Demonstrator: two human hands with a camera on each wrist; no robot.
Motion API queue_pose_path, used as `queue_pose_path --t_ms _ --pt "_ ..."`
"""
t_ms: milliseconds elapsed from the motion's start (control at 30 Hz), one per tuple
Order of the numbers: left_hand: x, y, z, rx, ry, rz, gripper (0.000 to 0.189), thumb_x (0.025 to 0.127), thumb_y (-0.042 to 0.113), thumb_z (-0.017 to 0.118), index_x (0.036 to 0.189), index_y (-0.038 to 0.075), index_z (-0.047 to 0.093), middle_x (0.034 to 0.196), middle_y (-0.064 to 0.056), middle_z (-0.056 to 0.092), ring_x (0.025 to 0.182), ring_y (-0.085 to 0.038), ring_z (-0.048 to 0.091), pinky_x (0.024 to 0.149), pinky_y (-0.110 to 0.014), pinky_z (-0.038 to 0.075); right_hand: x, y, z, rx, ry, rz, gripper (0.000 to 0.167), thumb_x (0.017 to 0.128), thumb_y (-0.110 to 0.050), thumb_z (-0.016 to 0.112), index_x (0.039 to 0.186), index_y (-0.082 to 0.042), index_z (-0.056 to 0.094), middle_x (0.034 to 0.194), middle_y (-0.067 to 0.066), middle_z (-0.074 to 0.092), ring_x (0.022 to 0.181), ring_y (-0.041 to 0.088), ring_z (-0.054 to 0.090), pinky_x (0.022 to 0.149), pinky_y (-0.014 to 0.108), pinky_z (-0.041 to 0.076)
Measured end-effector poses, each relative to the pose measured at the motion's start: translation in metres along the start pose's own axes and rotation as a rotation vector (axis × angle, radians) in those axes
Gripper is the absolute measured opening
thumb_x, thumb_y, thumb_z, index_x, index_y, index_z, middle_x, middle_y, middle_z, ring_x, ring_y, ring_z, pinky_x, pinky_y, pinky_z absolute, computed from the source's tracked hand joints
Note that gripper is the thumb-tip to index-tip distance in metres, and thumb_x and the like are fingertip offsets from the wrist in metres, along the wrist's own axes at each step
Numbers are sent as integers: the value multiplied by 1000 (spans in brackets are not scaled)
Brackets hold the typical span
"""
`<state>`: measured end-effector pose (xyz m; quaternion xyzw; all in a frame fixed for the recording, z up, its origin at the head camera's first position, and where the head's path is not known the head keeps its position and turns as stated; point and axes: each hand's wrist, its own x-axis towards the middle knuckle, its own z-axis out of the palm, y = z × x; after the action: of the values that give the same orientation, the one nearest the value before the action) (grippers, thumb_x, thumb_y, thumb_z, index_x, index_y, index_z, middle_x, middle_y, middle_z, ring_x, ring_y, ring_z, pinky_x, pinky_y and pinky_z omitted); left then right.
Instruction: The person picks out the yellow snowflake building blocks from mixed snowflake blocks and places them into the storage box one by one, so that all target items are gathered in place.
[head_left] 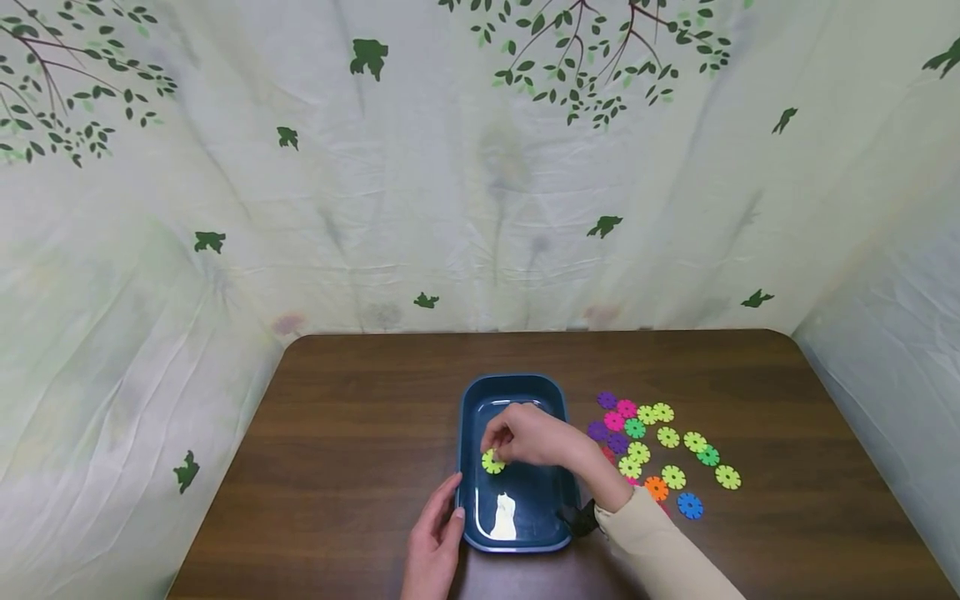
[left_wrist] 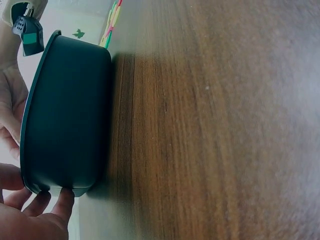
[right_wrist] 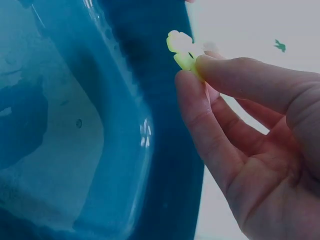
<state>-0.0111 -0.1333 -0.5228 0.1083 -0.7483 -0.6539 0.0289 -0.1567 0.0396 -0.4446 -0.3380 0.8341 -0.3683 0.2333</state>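
A deep blue rectangular tray [head_left: 517, 547] with rounded corners stands on the wooden table. Above its inside, my right hand [head_left: 536, 437] pinches a yellow-green notched plastic disc [head_left: 492, 462] between thumb and finger; the right wrist view shows this disc [right_wrist: 180, 45] nearly edge-on at the fingertips. On the tray's left side, my left hand [head_left: 435, 537] touches the outer wall with its fingertips, thumb apart from the fingers. In the left wrist view those fingers [left_wrist: 64, 202] press against the dark tray wall [left_wrist: 70, 110].
Right of the tray, several loose notched discs lie spread on the table [head_left: 360, 450], among them a blue one [head_left: 690, 506], an orange one [head_left: 656, 488] and a purple one [head_left: 607, 400]. A black wrist device [head_left: 577, 518] hangs by the tray's right rim. Printed cloth [head_left: 480, 208] surrounds the table.
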Motion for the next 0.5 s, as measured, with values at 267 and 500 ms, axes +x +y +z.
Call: queue_pose_path --t_ms 267,500 --pt "-1 -3 0 -37 -5 94 46 94 -10 54 136 5 56 141 -14 52 130 -28 47 99 -16 40 13 6 8 -51 -43 -8 14 85 0 71 88 -14 76 78 -7 66 67 6 56 63 21 51" --pt "0 -3 0 -6 -4 35 46 94 -8 54 136 9 57 142 -12 51 131 -26 46 98 -14 38 25 13 18 -49 -98 -9 16 84 -1 72 83 -16 76 74 -11 65 64 5 57 61 21 52"
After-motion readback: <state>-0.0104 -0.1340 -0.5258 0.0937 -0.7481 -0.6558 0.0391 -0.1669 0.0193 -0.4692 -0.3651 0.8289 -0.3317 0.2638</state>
